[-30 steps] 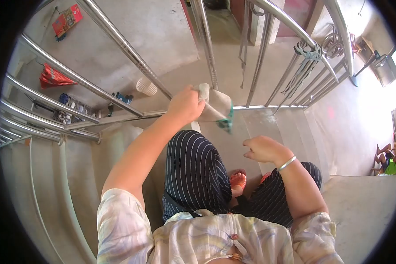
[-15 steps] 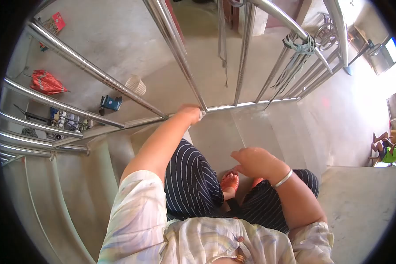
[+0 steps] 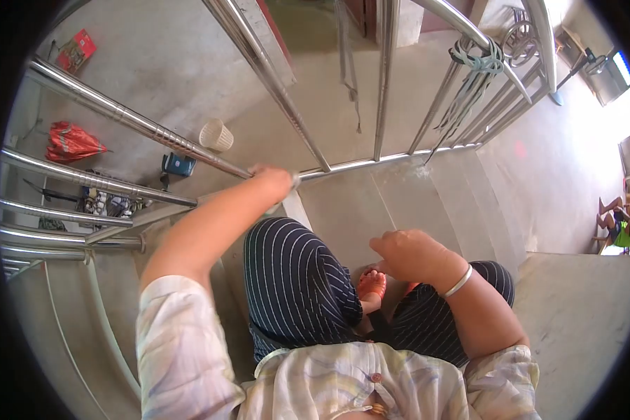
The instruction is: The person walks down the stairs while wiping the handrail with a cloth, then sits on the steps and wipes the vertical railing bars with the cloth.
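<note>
My left hand (image 3: pixel 274 183) is at the bottom rail (image 3: pixel 357 165) of a metal stair railing, beside the foot of a slanted baluster (image 3: pixel 140 119). Its fingers are closed on a small pale cloth (image 3: pixel 295 181), mostly hidden by the hand. Over my lap, near my right knee, hangs my right hand (image 3: pixel 407 253), a silver bangle (image 3: pixel 459 280) at its wrist. The fingers there are loosely bent and a little apart, with nothing visible in them. Striped dark trousers (image 3: pixel 287 287) cover my bent knees, and an orange sandal (image 3: pixel 372 283) shows between them.
Stair steps (image 3: pixel 350 203) lie below and to both sides. Grey strips (image 3: pixel 477 64) are tied round the handrail. Beyond the railing, a white basket (image 3: pixel 216 135), a blue box (image 3: pixel 179 164) and a red bag (image 3: pixel 73 142) stand on the floor. A person (image 3: pixel 617 222) sits far right.
My left hand has moved left along the bottom rail with the cloth, from one baluster's foot towards another. The right hand has barely shifted.
</note>
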